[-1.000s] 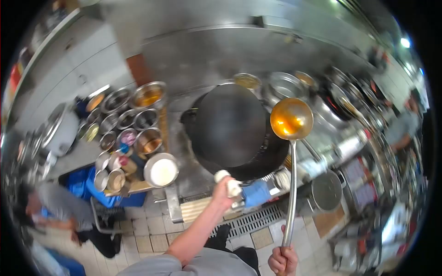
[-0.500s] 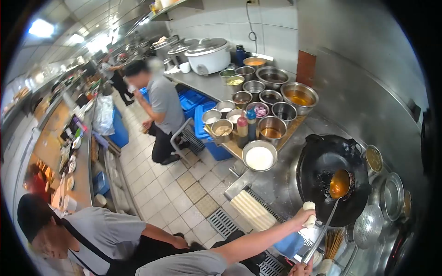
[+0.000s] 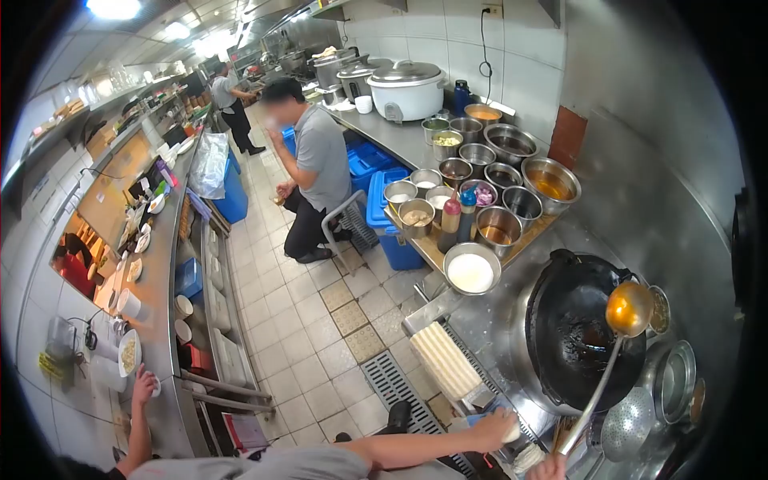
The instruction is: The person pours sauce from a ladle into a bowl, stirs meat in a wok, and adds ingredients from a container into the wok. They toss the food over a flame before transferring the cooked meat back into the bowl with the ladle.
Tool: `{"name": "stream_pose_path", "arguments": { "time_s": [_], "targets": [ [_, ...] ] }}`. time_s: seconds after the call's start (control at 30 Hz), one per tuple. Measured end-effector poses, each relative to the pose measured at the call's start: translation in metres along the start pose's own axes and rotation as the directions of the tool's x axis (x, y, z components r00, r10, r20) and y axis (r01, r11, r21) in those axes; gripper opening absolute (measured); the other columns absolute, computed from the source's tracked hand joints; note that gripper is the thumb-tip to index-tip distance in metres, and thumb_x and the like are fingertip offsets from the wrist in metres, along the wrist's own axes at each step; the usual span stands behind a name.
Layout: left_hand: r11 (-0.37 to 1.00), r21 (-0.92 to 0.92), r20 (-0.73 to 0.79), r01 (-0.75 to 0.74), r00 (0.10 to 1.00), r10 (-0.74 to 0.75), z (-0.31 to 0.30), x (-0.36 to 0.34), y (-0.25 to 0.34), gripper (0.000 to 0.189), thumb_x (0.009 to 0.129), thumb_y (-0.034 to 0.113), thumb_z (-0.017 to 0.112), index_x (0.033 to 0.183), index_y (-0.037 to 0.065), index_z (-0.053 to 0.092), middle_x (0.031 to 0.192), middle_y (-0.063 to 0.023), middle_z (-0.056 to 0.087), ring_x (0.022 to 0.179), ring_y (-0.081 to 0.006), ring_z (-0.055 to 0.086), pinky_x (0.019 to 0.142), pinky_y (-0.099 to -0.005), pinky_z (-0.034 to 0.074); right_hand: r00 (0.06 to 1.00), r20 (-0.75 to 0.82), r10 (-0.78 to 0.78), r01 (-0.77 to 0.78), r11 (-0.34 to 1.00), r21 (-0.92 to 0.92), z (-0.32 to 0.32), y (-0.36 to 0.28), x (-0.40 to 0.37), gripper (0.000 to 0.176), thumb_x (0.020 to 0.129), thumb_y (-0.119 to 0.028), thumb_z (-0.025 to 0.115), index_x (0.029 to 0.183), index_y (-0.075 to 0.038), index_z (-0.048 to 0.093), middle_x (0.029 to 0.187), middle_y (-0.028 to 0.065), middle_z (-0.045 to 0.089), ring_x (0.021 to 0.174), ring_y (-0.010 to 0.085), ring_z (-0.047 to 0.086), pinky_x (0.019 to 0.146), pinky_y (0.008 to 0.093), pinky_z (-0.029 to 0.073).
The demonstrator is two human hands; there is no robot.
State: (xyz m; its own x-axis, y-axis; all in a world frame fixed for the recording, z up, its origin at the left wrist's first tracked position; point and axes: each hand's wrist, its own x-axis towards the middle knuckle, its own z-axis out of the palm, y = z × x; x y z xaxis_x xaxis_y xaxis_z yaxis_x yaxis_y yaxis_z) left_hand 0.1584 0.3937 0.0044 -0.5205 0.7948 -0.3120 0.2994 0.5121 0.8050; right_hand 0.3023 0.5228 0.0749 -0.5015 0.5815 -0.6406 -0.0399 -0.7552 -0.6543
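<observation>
My right hand (image 3: pixel 547 467), at the bottom edge, is closed around the handle of a long metal ladle (image 3: pixel 629 309). Orange-brown liquid shows in the ladle's bowl, which is over the far right rim of the black wok (image 3: pixel 572 320). The wok sits on the steel stove, its dark inside glistening with a little residue. My left hand (image 3: pixel 493 432) is closed on a folded white cloth (image 3: pixel 510 430), near the stove's front edge and apart from the wok. A perforated skimmer (image 3: pixel 630 424) lies right of my right hand.
Metal containers of ingredients, a bowl of white contents (image 3: pixel 470 272) and squeeze bottles (image 3: pixel 450 226) stand beyond the stove. Folded white towels (image 3: pixel 445 360) lie along its left edge. One person (image 3: pixel 314 160) kneels in the aisle. Another person's hand (image 3: pixel 144 386) touches a plate on the left counter.
My left hand has drawn back with the cloth from the wok's near rim. The ladle has risen from the wok's middle to its far right rim. The nearby co-worker has shifted to the left counter.
</observation>
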Motion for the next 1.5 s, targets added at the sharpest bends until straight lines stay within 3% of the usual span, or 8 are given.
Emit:
{"name": "stream_pose_path", "arguments": {
  "time_s": [0.1,0.3,0.53,0.8,1.0,1.13,1.37,1.5],
  "targets": [
    [0.96,0.255,-0.114,-0.119,0.982,0.152,0.023,-0.001,-0.012,0.047,0.074,0.003,0.054,0.119,0.007,0.043,0.099,-0.0217,0.046,0.083,-0.0383,0.056,0.072,-0.0449,0.046,0.919,0.157,-0.362,0.364,0.625,-0.69,0.0,0.009,0.026,0.04,0.08,-0.011,0.055,0.119,-0.006,0.045,0.062,0.0016,0.049,0.045,0.0083,0.044,0.037,0.0211,0.033],
    [0.815,0.579,-0.212,-0.021,0.962,0.175,0.047,0.013,-0.028,0.048,0.077,0.011,0.05,0.124,0.008,0.044,0.109,-0.0247,0.046,0.082,-0.0313,0.058,0.061,-0.0364,0.049,0.884,0.31,-0.35,0.447,0.826,-0.344,0.054,-0.025,0.053,0.05,0.082,0.002,0.048,0.131,-0.007,0.04,0.064,-0.0028,0.046,0.044,0.0018,0.037,0.034,0.0162,0.028],
    [0.824,0.553,-0.238,-0.123,0.925,0.297,0.015,-0.008,-0.011,0.057,0.078,0.012,0.051,0.133,0.016,0.039,0.123,-0.0271,0.042,0.083,-0.031,0.058,0.067,-0.0351,0.05,0.768,0.576,-0.279,0.578,0.691,-0.435,0.251,-0.091,0.167,0.05,0.082,-0.002,0.05,0.13,-0.008,0.039,0.057,-0.0005,0.042,0.039,0.0085,0.04,0.034,0.0218,0.034],
    [0.985,0.096,-0.218,-0.146,0.962,0.164,-0.032,-0.074,-0.01,0.054,0.072,0.009,0.056,0.124,0.005,0.044,0.115,-0.0303,0.044,0.1,-0.0442,0.049,0.082,-0.0468,0.044,0.894,0.435,-0.11,0.437,0.429,-0.791,0.41,-0.108,0.31,0.009,0.078,-0.006,0.057,0.075,-0.003,0.049,0.056,0.005,0.049,0.039,0.0133,0.047,0.034,0.0268,0.036],
    [0.996,0.01,-0.304,0.09,0.949,-0.083,-0.042,-0.142,-0.065,0.063,0.071,0.014,0.062,0.129,0.004,0.037,0.119,-0.0259,0.044,0.103,-0.0435,0.047,0.087,-0.0465,0.042,0.893,0.45,0.019,0.144,0.935,-0.325,0.375,-0.095,0.302,0.012,0.083,-0.011,0.056,0.075,-0.005,0.05,0.059,0.0011,0.047,0.041,0.0082,0.043,0.034,0.0235,0.033],
    [0.938,-0.086,-0.17,0.336,0.923,-0.346,-0.029,-0.175,-0.11,0.064,0.072,0.016,0.064,0.128,0.001,0.037,0.119,-0.0307,0.044,0.105,-0.0458,0.047,0.088,-0.0472,0.042,0.596,0.802,-0.038,-0.264,0.934,0.24,0.281,-0.105,0.273,0.02,0.09,-0.017,0.046,0.094,-0.003,0.059,0.058,-0.0045,0.041,0.04,0.0044,0.034,0.033,0.0193,0.026],
    [0.9,0.149,-0.196,0.41,0.904,-0.38,-0.011,-0.198,-0.116,0.063,0.073,0.019,0.064,0.126,-0.003,0.039,0.114,-0.0319,0.048,0.101,-0.045,0.05,0.086,-0.0472,0.043,0.935,0.326,-0.139,0.201,0.966,-0.164,0.126,-0.082,0.083,0.041,0.082,-0.002,0.049,0.122,-0.008,0.041,0.057,0.0029,0.044,0.034,0.0106,0.04,0.029,0.0238,0.032],
    [0.929,0.222,-0.095,0.296,0.955,-0.282,-0.013,-0.179,-0.109,0.055,0.072,0.024,0.063,0.122,0.005,0.049,0.117,-0.026,0.05,0.095,-0.0345,0.057,0.076,-0.0375,0.049,0.946,0.317,-0.069,0.151,0.958,-0.245,0.073,-0.095,0.077,0.051,0.08,0.001,0.051,0.128,-0.006,0.038,0.056,0.0027,0.044,0.036,0.0102,0.042,0.031,0.024,0.034]
  ]
}}
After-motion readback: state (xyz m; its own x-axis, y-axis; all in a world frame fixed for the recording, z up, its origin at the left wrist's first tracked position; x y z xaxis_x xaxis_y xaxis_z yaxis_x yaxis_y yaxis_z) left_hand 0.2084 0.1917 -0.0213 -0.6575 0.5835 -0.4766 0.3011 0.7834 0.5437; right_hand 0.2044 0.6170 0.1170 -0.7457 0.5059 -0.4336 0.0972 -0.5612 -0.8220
